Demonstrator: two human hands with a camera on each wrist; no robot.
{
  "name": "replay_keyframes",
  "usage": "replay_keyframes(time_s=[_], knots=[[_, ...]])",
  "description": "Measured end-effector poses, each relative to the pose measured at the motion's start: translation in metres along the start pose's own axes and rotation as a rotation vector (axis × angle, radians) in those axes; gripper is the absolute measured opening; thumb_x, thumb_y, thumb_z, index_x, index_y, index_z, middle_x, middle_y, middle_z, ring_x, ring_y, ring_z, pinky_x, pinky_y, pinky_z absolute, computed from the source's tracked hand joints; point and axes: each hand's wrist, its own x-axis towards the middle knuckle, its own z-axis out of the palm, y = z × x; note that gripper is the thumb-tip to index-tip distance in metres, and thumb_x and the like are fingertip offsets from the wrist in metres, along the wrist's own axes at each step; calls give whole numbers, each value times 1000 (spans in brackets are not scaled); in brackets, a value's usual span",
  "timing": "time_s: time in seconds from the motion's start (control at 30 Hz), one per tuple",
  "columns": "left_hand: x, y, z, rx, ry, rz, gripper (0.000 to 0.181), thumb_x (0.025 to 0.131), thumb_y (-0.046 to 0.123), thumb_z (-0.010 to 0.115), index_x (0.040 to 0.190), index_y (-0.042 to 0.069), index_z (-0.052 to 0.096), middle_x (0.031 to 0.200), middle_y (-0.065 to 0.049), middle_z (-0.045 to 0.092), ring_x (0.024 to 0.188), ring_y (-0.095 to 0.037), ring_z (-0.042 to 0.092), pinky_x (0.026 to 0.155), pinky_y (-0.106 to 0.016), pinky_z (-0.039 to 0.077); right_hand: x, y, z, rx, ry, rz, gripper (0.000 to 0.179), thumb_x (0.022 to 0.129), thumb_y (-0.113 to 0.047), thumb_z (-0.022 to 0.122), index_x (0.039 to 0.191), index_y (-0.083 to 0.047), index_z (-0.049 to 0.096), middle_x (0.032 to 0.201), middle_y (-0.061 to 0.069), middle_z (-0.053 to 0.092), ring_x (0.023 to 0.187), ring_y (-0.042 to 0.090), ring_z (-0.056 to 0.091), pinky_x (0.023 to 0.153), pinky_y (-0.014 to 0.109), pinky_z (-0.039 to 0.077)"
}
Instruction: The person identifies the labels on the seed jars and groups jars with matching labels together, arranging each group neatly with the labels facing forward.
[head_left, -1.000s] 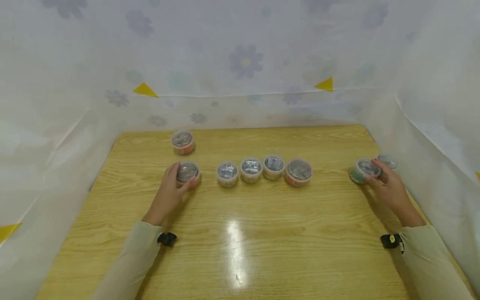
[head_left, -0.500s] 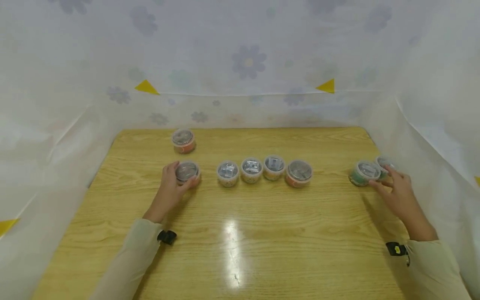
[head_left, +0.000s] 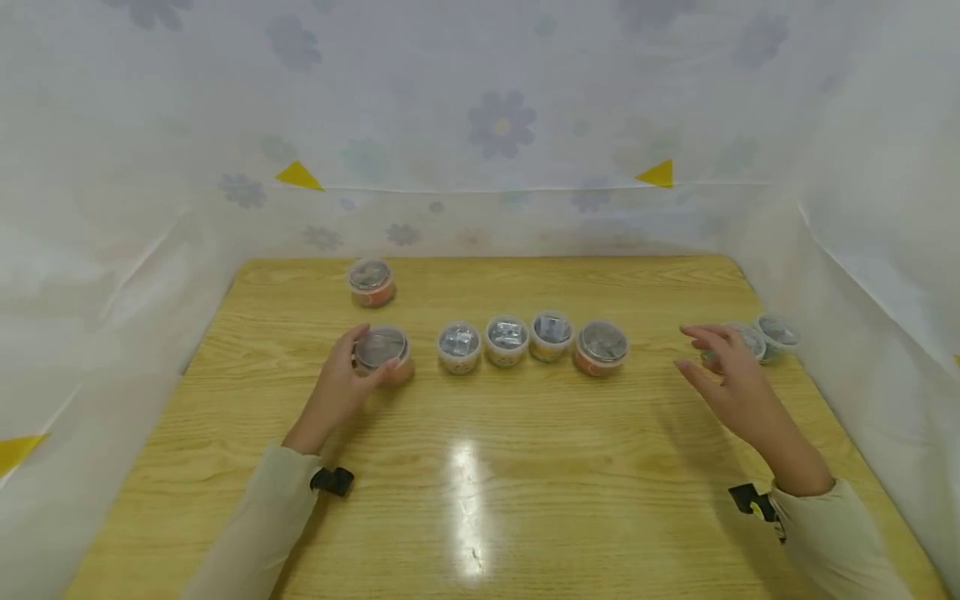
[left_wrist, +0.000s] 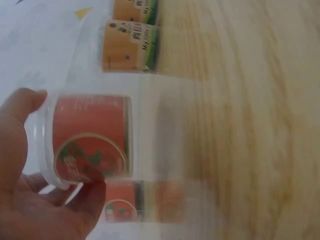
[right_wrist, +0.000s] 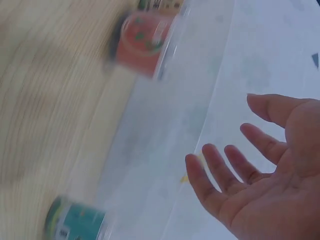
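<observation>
My left hand [head_left: 333,396] grips a round tub [head_left: 384,346] with a clear lid, thumb on the near side and fingers round the far side. In the left wrist view this tub [left_wrist: 90,137] shows a red label, its base close over the table. My right hand [head_left: 742,396] holds nothing; its fingers are spread and slightly bent, as the right wrist view also shows. Behind it stand two green-labelled tubs, one [head_left: 752,342] partly hidden by the hand, the other [head_left: 777,335] near the table's right edge.
To the right of the held tub runs a row: several small tubs [head_left: 507,342], then a larger red-labelled tub [head_left: 602,347]. Another red-labelled tub [head_left: 371,283] stands at the back left. White flowered sheeting [head_left: 502,217] encloses the wooden table [head_left: 570,483] behind and at both sides.
My right hand has come away from the green-labelled tubs and moved left, after reaching to the farther one. The tub in my left hand has shifted slightly right and looks raised.
</observation>
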Motion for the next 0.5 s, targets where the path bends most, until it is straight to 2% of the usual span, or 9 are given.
replay_keyframes(time_s=[0.07,0.13,0.27,0.3,0.37,0.5], knots=[[-4,8,1,-49,-6,35,84,83,46,66,144,6,25,140,-14,34,122,-30,39,98,-49,35,2,-10,9,37,-25,-33,47,91,-11,61,135,-8,46,130,14,39,110,32,46,82,11,40],[-10,25,1,-89,-21,68,79,85,37,68,144,5,26,138,-15,37,120,-29,40,98,-49,35,5,-28,16,72,-58,-71,46,90,-7,61,134,-7,47,129,15,41,110,31,47,84,21,45],[-15,43,7,-109,-31,136,74,84,31,70,142,7,31,133,-12,42,117,-26,43,96,-47,38,9,-65,31,149,-162,-111,45,91,-2,58,133,-2,45,129,20,42,111,32,47,82,46,47],[-17,47,10,-108,-40,148,74,84,31,71,142,8,31,133,-11,42,117,-25,43,96,-46,39,11,-73,35,174,-188,-117,44,91,-1,57,133,0,44,128,20,42,110,32,48,83,48,47],[-16,44,17,-107,-54,178,75,81,36,72,141,12,33,132,-6,44,116,-21,45,94,-44,40,13,-76,48,213,-228,-130,45,91,-2,57,134,0,42,128,19,44,111,31,49,84,48,47],[-20,53,29,-124,-96,230,75,80,36,73,140,12,35,132,-2,45,115,-17,45,94,-42,41,17,-72,75,286,-279,-178,51,92,-4,56,139,-6,37,130,10,45,113,27,49,87,46,46]])
